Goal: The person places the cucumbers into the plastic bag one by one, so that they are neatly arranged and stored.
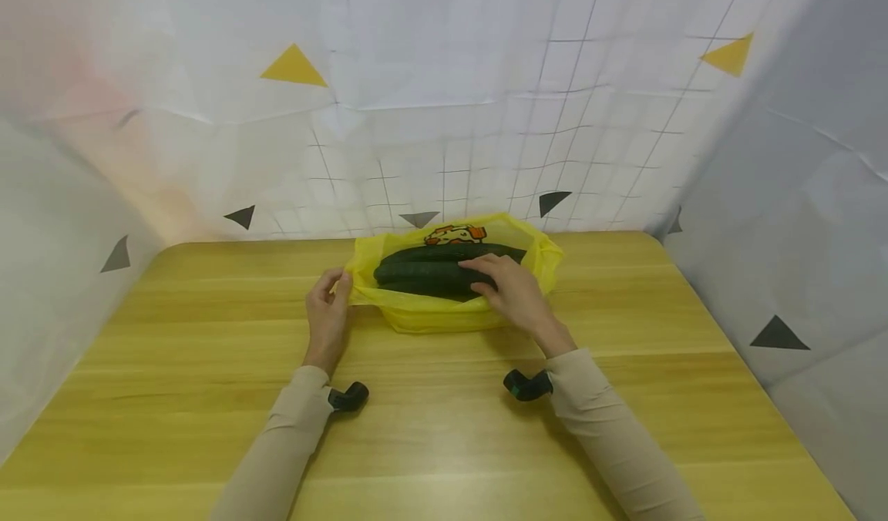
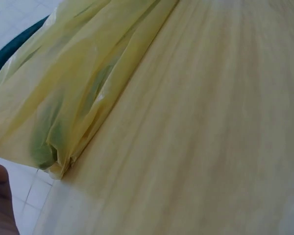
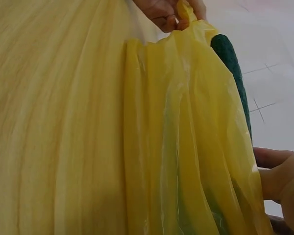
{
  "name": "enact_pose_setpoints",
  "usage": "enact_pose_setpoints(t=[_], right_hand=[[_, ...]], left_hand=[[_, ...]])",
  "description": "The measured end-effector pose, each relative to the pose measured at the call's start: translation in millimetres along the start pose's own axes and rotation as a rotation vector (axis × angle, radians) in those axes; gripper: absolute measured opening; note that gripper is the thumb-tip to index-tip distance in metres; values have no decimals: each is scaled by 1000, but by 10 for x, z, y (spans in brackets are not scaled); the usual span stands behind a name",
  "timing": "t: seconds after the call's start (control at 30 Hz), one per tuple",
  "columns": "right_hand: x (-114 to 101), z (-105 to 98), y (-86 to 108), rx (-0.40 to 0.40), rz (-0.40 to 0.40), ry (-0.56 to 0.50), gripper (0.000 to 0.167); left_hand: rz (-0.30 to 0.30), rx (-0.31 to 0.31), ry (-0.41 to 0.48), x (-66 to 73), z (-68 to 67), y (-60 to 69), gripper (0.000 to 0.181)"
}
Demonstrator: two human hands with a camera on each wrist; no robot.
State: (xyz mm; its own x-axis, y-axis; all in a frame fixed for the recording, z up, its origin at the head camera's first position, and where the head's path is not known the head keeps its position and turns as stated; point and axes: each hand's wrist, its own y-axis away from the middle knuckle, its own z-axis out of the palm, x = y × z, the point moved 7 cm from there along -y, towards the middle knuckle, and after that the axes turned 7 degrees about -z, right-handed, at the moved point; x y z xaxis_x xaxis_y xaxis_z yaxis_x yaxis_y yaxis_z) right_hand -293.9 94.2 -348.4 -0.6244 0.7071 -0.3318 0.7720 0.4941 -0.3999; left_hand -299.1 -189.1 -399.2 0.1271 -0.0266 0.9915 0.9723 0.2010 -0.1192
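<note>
A yellow plastic bag point(image 1: 444, 319) lies on the table with its mouth open upward. Several dark green cucumbers point(image 1: 416, 273) lie side by side in it. My left hand point(image 1: 327, 309) pinches the bag's left edge between thumb and fingers; the right wrist view also shows this left hand point(image 3: 166, 13) gripping the yellow plastic. Over the right part of the bag, my right hand point(image 1: 516, 290) holds the nearer cucumber, fingers across its top and thumb on the near side. In the right wrist view the bag's wall partly hides the fingertips of this hand point(image 3: 289, 181).
The light wooden table point(image 1: 430, 444) spreads around the bag. Behind it rises a white sheet point(image 1: 444, 143) with grid lines and coloured triangles, near the bag's far side. Black wrist devices point(image 1: 529, 386) stick out from both sleeves.
</note>
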Motion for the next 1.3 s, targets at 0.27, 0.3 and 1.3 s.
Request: enact_pose_setpoints(t=[0.27,0.3,1.3], right_hand=[[-20,104,6,-85,-7,38,39],[-20,113,6,-89,-8,42,38],[-31,233,36,-129,-75,67,32]], left_hand=[[28,-2,26,35,11,2,18],[33,-3,23,38,11,2,18],[78,-24,50,63,20,36,20]])
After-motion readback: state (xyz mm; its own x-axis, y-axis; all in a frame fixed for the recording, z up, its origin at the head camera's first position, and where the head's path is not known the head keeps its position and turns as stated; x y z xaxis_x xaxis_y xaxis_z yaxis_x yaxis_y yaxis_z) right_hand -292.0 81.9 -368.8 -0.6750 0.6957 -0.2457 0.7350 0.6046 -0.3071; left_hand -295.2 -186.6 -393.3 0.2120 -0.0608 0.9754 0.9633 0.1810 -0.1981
